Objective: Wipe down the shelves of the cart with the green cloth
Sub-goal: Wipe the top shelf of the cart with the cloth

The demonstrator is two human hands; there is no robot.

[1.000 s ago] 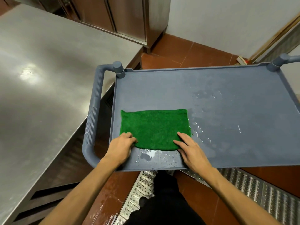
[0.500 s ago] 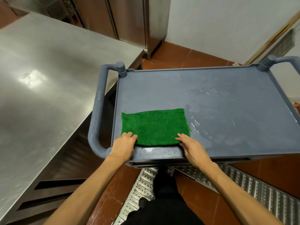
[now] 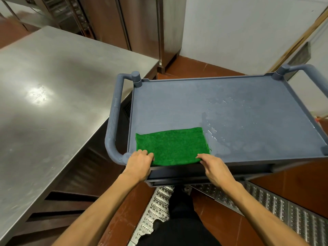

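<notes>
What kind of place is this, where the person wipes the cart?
Most likely a commercial kitchen. The long steel table, the tall steel cabinets behind it and the metal drain grate set in the red tile floor all suggest it.

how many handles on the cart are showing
2. The left handle runs along the left end of the cart, next to the steel table; the right handle is at the far right corner, partly cut off by the frame edge.
</notes>
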